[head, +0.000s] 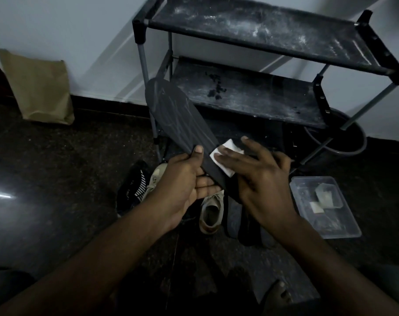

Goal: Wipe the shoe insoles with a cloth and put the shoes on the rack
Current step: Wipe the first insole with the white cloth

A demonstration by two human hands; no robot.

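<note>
Head: dark speckled floor [45, 144], pale wall [57, 23]

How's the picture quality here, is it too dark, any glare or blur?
Head view: dim overall, with the floor and shoes nearly lost in shadow. Head view: the white cloth is the brightest spot, and a glare streak crosses the glossy surface at left. Head view: the right hand looks slightly soft, and the rack leans with the wide-angle lens.
</note>
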